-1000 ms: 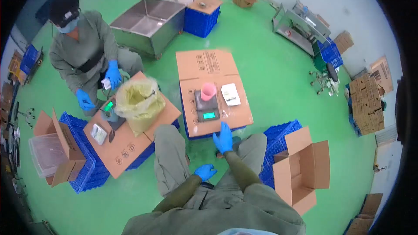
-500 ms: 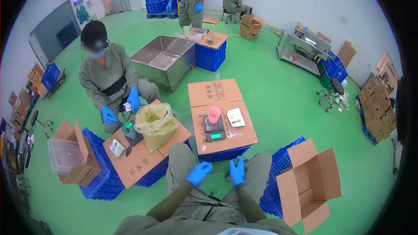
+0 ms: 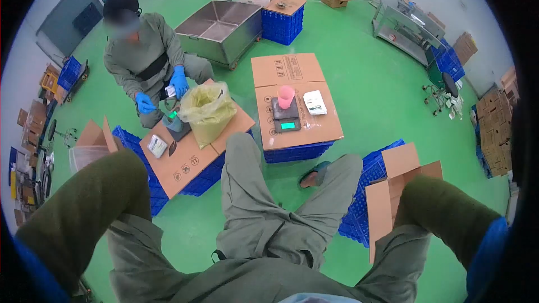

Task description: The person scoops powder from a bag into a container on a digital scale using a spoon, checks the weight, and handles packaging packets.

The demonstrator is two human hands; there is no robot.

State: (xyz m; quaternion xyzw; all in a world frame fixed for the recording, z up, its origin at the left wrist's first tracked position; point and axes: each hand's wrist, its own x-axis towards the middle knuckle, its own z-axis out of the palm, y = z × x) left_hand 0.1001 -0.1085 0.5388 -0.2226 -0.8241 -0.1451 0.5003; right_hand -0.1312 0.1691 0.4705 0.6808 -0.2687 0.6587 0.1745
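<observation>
Though blue-gloved, hands (image 3: 36, 272) (image 3: 487, 253) mostly beyond view.

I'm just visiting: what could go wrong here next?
The tapered pink cup stands on the dark, flat digital scale; the blue-gloved left hand and blue-gloved right hand, at the picture's edges, might knock it on reaching in.
The green-trousered left knee is close to the brown cardboard sheet under the yellowish plastic bag; a bump could perhaps tip that bag.
</observation>
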